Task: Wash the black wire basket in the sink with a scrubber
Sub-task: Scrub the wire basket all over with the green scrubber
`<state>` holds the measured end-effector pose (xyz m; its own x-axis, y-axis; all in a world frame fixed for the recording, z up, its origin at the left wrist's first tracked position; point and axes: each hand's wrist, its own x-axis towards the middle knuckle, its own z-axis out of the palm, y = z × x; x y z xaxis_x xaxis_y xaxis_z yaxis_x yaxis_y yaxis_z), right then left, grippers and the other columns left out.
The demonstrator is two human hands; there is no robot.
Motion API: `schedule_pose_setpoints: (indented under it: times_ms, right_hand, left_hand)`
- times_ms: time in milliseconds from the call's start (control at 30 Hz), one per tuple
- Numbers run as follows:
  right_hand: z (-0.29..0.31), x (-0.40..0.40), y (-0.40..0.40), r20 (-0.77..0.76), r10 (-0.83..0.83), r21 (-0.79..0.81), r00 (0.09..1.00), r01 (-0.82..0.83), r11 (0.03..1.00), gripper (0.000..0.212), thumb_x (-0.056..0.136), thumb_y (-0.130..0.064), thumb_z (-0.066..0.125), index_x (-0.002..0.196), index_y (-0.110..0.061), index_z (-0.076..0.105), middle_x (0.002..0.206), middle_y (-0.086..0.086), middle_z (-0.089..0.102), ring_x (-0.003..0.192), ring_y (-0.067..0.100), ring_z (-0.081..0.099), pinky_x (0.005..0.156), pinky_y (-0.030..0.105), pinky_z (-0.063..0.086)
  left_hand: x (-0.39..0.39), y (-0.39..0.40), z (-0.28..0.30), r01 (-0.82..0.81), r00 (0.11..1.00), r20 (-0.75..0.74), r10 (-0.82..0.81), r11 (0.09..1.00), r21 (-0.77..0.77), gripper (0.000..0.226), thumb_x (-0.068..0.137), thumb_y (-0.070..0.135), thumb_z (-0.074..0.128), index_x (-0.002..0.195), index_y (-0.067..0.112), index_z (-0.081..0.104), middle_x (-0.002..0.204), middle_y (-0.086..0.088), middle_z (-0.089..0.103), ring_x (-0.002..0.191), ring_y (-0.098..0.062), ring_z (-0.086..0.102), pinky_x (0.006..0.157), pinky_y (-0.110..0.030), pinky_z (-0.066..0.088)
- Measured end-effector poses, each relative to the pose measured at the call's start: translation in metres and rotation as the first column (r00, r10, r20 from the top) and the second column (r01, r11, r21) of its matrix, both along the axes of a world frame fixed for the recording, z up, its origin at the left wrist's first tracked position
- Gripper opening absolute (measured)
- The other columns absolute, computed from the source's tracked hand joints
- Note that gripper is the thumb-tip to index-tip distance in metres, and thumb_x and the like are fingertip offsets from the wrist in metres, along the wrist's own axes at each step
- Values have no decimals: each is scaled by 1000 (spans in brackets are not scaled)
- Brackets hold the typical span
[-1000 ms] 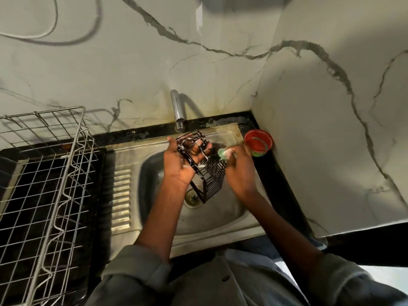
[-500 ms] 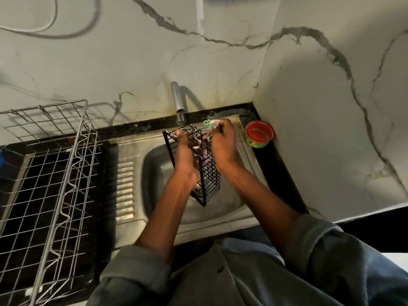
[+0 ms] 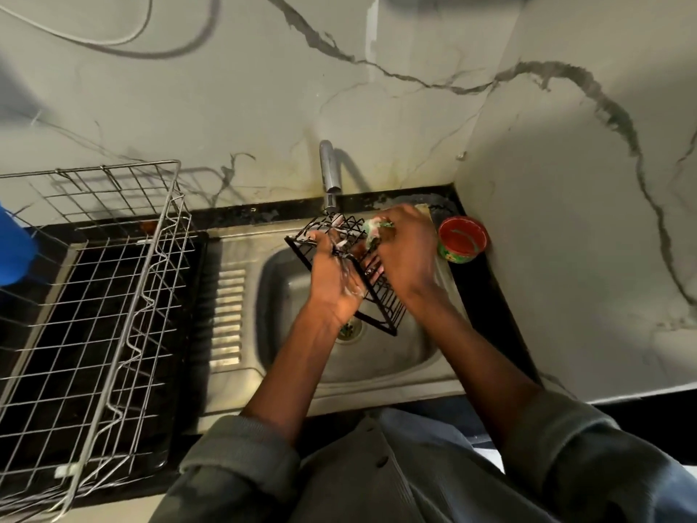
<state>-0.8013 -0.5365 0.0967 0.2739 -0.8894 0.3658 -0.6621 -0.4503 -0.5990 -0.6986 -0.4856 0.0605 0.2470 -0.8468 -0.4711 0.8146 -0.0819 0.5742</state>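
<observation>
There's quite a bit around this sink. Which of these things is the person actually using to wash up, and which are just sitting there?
In use:
black wire basket, held over the sink by the left hand
scrubber, in the right hand

Just lying about:
tap, no water visible
red tub on the counter
big silver wire rack
blue thing at the left edge

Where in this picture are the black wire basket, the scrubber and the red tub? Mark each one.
black wire basket [image 3: 384,313], head view, lower side wires over the sink.
scrubber [image 3: 373,230], head view, soapy pad by the fingertips.
red tub [image 3: 462,237], head view, inside of the open top.
</observation>
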Motion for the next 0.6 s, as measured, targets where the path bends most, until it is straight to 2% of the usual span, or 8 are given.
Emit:
schedule_pose_setpoints:
  times_ms: [33, 133, 233, 300, 367, 433, 533, 600]
  right_hand:
    - [3, 3, 5, -7, 37, 19, 999, -37, 999, 31, 84, 6, 70, 106, -15, 76, 110, 1, 72, 87, 5, 61, 73, 12, 51]
    - [-1, 3, 26, -24, 280, 15, 960, -280, 960, 28, 84, 6, 70, 103, -13, 78, 102, 2, 72, 85, 13, 65, 76, 27, 57]
    - [8, 2, 2, 57, 67, 63, 996, -71, 996, 31, 87, 1, 71, 111, -18, 75, 111, -3, 70, 89, 5, 63, 71, 4, 47]
    - [14, 7, -4, -5, -16, 81, 1000, 17, 997, 38, 85, 0, 75, 118, -20, 73, 116, -3, 67, 95, 8, 63, 68, 2, 40]
    - [13, 12, 16, -148, 163, 13, 976, -162, 987, 43, 84, 1, 73, 121, -21, 73, 113, -2, 63, 94, 12, 61, 72, 14, 47]
    - [7, 5, 34, -209, 354, -13, 911, -365, 931, 42, 83, 1, 72, 120, -19, 74, 105, 0, 61, 88, 12, 58, 73, 27, 55]
    - [-1, -3, 12, -121, 143, 28, 982, -140, 990, 41, 83, 4, 71, 116, -20, 75, 108, -2, 67, 86, 10, 61, 76, 28, 59]
    - [0, 0, 10, -74, 53, 69, 996, -47, 996, 37, 85, 3, 71, 115, -17, 75, 113, 0, 69, 87, 11, 63, 76, 24, 58]
  left_hand:
    - [0, 0, 1, -3, 1000, 15, 2, 1000, 12, 75, 102, 72, 32, 139, 12, 60, 117, -16, 76, 110, -28, 73, 101, -46, 57]
    - [6, 0, -4, -15, 1000, 6, 14, 1000, 22, 73, 104, 69, 30, 124, 9, 67, 101, -12, 78, 94, -23, 75, 89, -37, 60]
    - [2, -1, -6, 5, 999, 33, -6, 1000, 25, 71, 104, 70, 28, 145, 21, 57, 126, -23, 72, 116, -32, 71, 97, -44, 58]
    - [-1, -2, -4, 30, 999, 39, -31, 999, 14, 68, 104, 70, 26, 143, 25, 58, 129, -23, 70, 120, -33, 70, 90, -43, 61]
    - [2, 0, -2, 16, 999, 29, -16, 1000, 17, 68, 105, 69, 29, 126, 17, 68, 115, -15, 76, 108, -26, 75, 82, -38, 62]
    - [4, 2, -5, -8, 1000, -11, 8, 1000, 24, 64, 105, 67, 35, 112, 15, 72, 109, -11, 76, 100, -23, 76, 87, -40, 59]
    - [3, 2, -7, -1, 1000, 23, 0, 999, 47, 68, 102, 69, 37, 130, 15, 67, 129, -18, 71, 124, -30, 67, 115, -50, 46]
    - [0, 2, -3, -8, 1000, -14, 9, 1000, 27, 71, 102, 70, 33, 129, 14, 67, 129, -20, 71, 125, -31, 65, 116, -50, 44]
